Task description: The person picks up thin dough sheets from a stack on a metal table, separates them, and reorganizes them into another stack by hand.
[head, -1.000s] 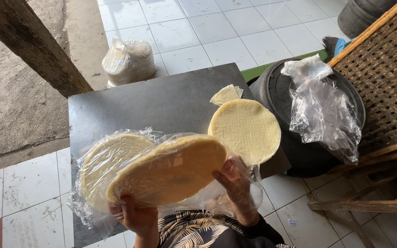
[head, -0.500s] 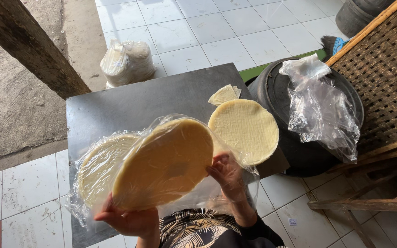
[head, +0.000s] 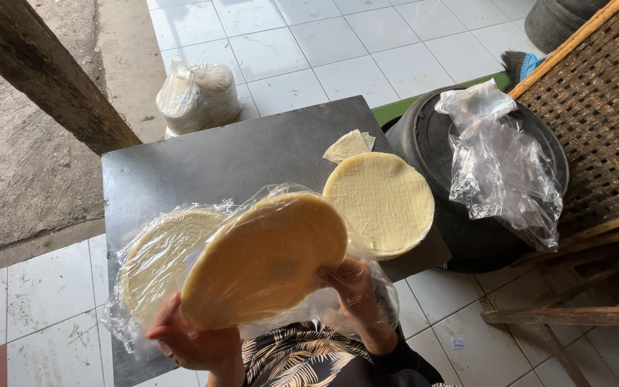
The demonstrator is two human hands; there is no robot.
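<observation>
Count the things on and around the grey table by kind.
Round yellow wafer stacks: 3
Broken wafer pieces: 1 small pile
Loose clear plastic bags: 1
Filled sacks on floor: 1
Total: 6

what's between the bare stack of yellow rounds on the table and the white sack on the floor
In the head view, a few small torn yellow pieces lie just beyond the bare stack; past them only bare grey tabletop and white floor tile before the sack.
</observation>
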